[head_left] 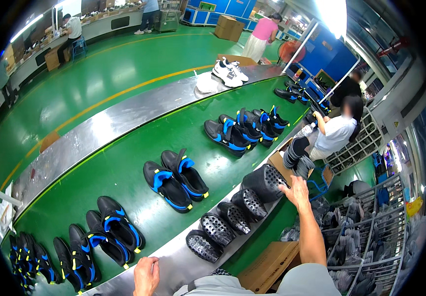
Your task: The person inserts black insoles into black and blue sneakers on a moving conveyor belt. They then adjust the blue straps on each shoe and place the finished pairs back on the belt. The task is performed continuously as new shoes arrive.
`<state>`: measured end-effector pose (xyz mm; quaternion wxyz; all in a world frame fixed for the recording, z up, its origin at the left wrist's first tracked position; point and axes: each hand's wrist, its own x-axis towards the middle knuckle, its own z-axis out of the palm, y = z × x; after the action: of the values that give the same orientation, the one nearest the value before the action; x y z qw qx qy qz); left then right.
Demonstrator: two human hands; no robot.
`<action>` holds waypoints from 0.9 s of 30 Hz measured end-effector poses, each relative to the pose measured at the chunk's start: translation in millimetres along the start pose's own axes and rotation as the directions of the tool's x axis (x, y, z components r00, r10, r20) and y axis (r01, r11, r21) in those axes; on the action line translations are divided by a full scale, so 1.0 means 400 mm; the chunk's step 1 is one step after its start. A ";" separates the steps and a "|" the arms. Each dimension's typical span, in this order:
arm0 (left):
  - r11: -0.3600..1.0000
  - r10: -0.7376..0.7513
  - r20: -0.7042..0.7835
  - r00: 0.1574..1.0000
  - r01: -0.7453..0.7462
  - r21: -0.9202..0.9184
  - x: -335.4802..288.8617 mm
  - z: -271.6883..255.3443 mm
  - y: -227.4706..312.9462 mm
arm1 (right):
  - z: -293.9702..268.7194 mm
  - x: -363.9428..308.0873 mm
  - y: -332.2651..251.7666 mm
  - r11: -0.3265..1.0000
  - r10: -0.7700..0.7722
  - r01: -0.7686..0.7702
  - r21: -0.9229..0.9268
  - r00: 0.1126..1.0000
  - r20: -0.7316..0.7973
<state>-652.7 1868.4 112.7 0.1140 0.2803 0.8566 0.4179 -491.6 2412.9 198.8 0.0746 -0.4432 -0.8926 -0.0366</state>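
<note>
Your right hand (pixel 297 191) is spread wide, fingers parted, with nothing in its grasp. It is at the right end of the large black perforated form (pixel 263 181), though from this angle you can't be sure the fingertips touch. That form sits on the metal ledge (pixel 237 254), at the far end of a row of smaller perforated forms (pixel 218 229). Expect it to be stiff, probably moulded plastic, fairly light for its bulk and slick on its smooth side. Your surest hold should be across the body, thumb on one flank and fingers on the other, with the holed end giving extra grip. Your left hand (pixel 147 275), loosely half-curled with nothing seen in it, is near a black-and-blue shoe (pixel 120 222). Farther out, a matching pair (pixel 174 181) stands on the green surface (pixel 139 148), and a person in a white shirt (pixel 333 134) is beyond the large form.
</note>
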 end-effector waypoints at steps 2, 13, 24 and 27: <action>0.999 0.050 0.025 0.998 -0.049 -0.020 0.015 0.013 0.016 | 0.003 -0.011 0.048 0.997 0.039 -0.046 0.057 0.991 0.124; 0.684 -0.198 0.163 0.967 0.255 -0.684 0.215 0.052 0.173 | -0.201 -0.110 -0.328 0.751 -0.396 0.216 0.624 0.904 0.163; 0.465 -0.468 -0.194 0.862 0.054 -0.884 0.378 0.206 0.138 | -0.032 -0.191 -0.639 0.722 -0.671 0.235 0.651 0.467 0.576; 0.484 -0.489 -0.164 0.857 0.110 -0.868 0.399 0.234 0.095 | -0.057 -0.151 -0.664 0.790 -0.579 0.048 0.611 0.389 0.717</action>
<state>-728.2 2040.1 90.3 0.1329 -0.0556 0.5918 0.7931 -664.7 2201.9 211.4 -0.2948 -0.1746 -0.8432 0.4143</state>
